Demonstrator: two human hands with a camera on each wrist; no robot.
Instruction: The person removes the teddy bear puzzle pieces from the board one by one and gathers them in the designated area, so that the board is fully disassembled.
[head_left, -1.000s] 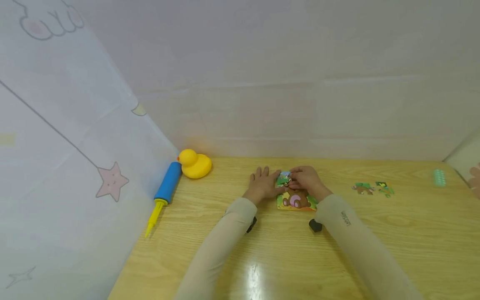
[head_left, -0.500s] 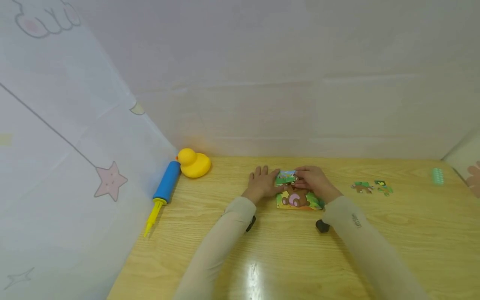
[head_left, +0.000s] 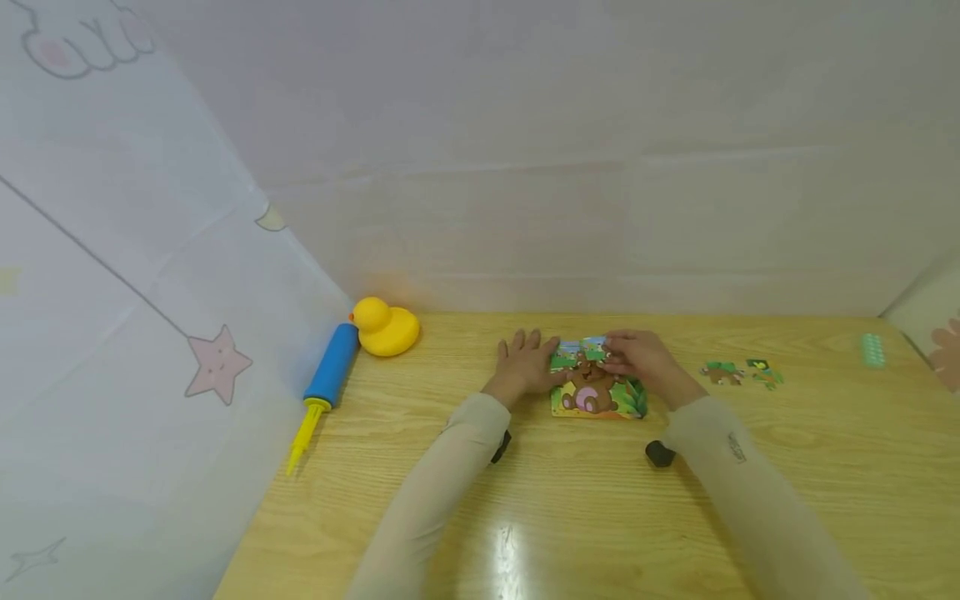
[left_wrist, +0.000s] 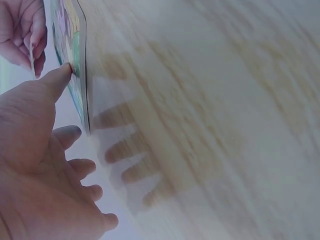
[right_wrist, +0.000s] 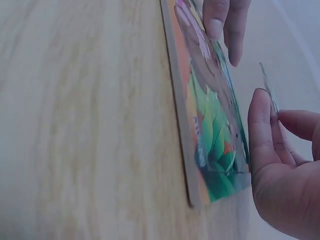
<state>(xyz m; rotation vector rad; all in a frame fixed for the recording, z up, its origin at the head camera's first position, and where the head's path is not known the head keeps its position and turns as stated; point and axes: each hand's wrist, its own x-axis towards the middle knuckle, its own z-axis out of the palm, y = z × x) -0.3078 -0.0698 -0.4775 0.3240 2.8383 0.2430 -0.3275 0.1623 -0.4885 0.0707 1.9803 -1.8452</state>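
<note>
A jigsaw puzzle (head_left: 598,398) with a brown bear picture lies on the table between the hands. My left hand (head_left: 524,367) is spread at its left side, and in the left wrist view the thumb (left_wrist: 61,79) presses on the puzzle's edge. With thumb and fingertips my right hand (head_left: 642,360) pinches a thin puzzle piece (right_wrist: 268,87), seen edge-on in the right wrist view. That piece is tilted above the upper right part of the puzzle. In the head view, the right fingers cover the puzzle's upper right corner.
Loose puzzle pieces (head_left: 723,374) lie on the table to the right, and a pale green dotted object (head_left: 873,351) is near the far right corner. At the left are a yellow rubber duck (head_left: 387,328) and a blue hand pump (head_left: 330,367). A wall (head_left: 525,233) stands behind the table.
My right hand has moved to the right along the puzzle's top with the piece, uncovering the bear's face and the puzzle's right side. The left hand has stayed in place.
</note>
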